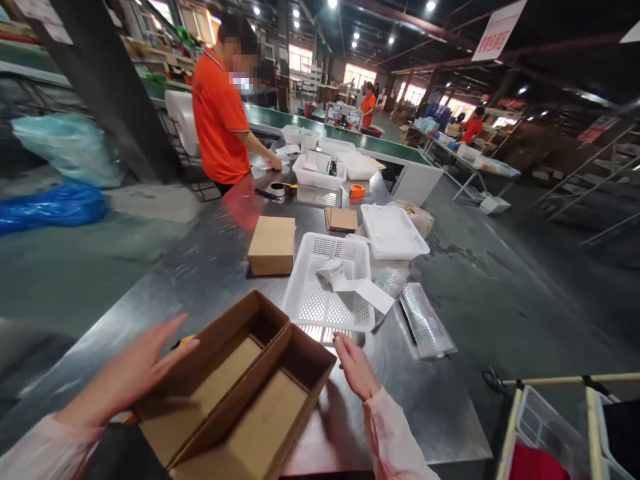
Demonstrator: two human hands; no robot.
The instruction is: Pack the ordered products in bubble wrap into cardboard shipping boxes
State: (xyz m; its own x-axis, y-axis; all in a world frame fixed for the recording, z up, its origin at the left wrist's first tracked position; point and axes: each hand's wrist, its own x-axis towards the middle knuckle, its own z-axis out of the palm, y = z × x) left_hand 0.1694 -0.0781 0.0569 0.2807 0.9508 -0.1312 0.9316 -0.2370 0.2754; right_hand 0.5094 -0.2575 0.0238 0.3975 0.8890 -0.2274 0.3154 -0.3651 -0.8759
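An open cardboard box (240, 393) with two long halves joined along a middle ridge lies at the front of the metal table; its inside looks bare. My left hand (135, 367) is beside its left edge, fingers spread, holding nothing. A small yellow and black item (184, 341) shows by those fingertips. To the right of the box's far corner is my right hand (356, 365), fingers apart and holding nothing. Beyond the box sits a white perforated basket (325, 300) with a strip of white paper (367, 293) in it and over its rim. A closed brown box (271, 245) stands left of the basket.
Flat cardboard pieces (341, 219), a white tray (393, 232), bubble-wrapped items (427, 320) and an orange tape measure (357, 192) lie on the metal table (175, 280). A person in orange (220, 113) stands at its far left. Crates on a rack (550, 427) are at lower right.
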